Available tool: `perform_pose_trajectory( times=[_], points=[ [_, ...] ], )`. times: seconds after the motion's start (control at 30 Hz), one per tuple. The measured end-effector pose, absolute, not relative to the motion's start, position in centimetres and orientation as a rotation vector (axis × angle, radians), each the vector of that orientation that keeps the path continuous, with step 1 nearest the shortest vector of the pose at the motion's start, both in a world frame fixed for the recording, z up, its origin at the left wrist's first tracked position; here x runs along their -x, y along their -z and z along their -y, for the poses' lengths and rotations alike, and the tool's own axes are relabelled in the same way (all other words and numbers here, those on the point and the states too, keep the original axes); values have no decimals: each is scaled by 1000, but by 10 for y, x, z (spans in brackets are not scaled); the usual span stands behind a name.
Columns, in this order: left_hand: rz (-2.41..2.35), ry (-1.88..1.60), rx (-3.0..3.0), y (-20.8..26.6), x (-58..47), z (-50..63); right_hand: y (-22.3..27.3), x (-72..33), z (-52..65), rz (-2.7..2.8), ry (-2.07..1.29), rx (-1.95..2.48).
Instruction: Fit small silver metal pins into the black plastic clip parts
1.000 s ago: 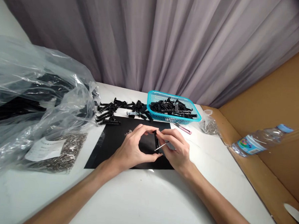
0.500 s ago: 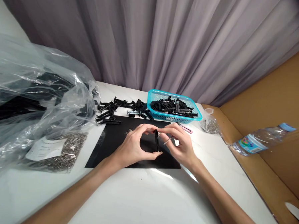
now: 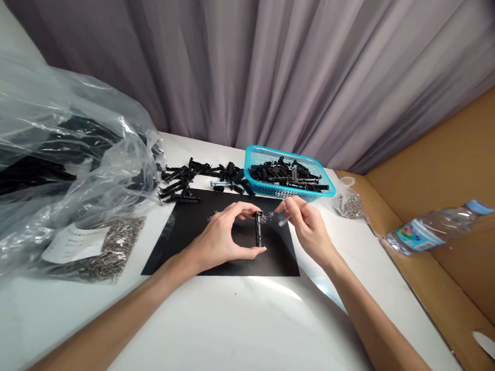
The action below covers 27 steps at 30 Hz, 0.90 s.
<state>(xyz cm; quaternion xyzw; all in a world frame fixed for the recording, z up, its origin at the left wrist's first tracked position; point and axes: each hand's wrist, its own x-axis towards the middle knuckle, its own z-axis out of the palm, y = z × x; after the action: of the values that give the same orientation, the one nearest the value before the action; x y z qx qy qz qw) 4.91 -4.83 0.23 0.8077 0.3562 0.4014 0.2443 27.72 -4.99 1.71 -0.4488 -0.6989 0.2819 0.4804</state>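
My left hand (image 3: 222, 234) grips a narrow black plastic part (image 3: 258, 229) upright by its ends, thumb below and fingers above. The part hangs over a black mat (image 3: 222, 264). To its right, my right hand (image 3: 305, 227) is closed on a thin, light metal tool (image 3: 285, 221); its tip is smeared by motion and its exact kind cannot be made out. Small metal pieces (image 3: 271, 215) lie on the mat between the two hands. More such pieces (image 3: 213, 216) show behind my left fingers.
Behind the mat are loose black plastic parts (image 3: 181, 183) and a turquoise basket (image 3: 251, 187) full of similar parts. Large clear plastic bags (image 3: 119, 173) and a bag of metal pieces (image 3: 122, 248) lie left. A small bag (image 3: 349, 203) and water bottle (image 3: 421, 236) are right.
My right hand has drawn away from the black part to the right, tool still in it. My left hand keeps its hold, and the part has turned slightly, showing more of its detailed face.
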Motion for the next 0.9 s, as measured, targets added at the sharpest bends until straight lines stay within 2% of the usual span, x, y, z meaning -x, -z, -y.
perform_pose_trajectory(
  times=[0.2,0.57,0.9],
  points=[
    [-1082,-905,-2199,2,-47,44,-13,-274,47,1600,-933,961],
    [-1158,-720,-2162,1,-48,44,-1,-271,42,1667,-939,1029],
    [-1106,-813,-2205,8,-45,40,1,-271,42,1730,-883,1036]
  ],
)
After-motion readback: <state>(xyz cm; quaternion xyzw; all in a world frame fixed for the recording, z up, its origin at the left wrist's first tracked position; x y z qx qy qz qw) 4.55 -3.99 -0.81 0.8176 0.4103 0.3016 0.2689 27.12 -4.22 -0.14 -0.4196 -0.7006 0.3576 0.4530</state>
